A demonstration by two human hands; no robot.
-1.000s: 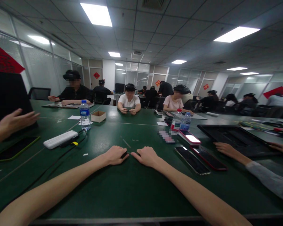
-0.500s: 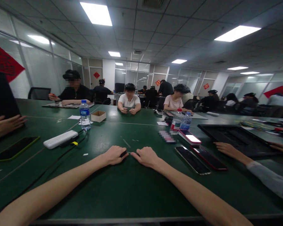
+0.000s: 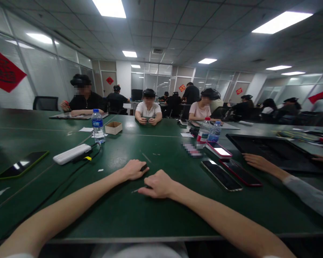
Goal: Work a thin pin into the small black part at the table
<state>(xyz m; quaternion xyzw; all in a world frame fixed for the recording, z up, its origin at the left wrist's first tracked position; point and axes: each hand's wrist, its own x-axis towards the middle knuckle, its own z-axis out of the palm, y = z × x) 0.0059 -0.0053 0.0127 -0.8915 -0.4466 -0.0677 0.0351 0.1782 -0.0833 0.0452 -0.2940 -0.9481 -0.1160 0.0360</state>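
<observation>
Over the middle of the green table (image 3: 110, 215), my left hand (image 3: 135, 169) is closed around a small dark object (image 3: 143, 167), of which only the end shows by the fingertips. My right hand (image 3: 158, 184) lies nearer to me and slightly to the right, its fingers curled. From its thumb and forefinger a thin, light-coloured tip (image 3: 135, 191) sticks out to the left; the rest of that thin tool is hidden in the fingers. The two hands are close together but apart.
Left are a white power bank (image 3: 72, 154) with a black cable, a green-edged phone (image 3: 22, 165), a bottle (image 3: 98, 125) and a small box (image 3: 113, 128). Right are phones (image 3: 222, 175), two bottles (image 3: 203, 132) and a black panel (image 3: 274, 152) touched by another person's hands. People sit opposite.
My right hand has come back toward me and left, away from my left hand, with the thin tip now pointing left. The dark panel and hand at the far left have gone from view.
</observation>
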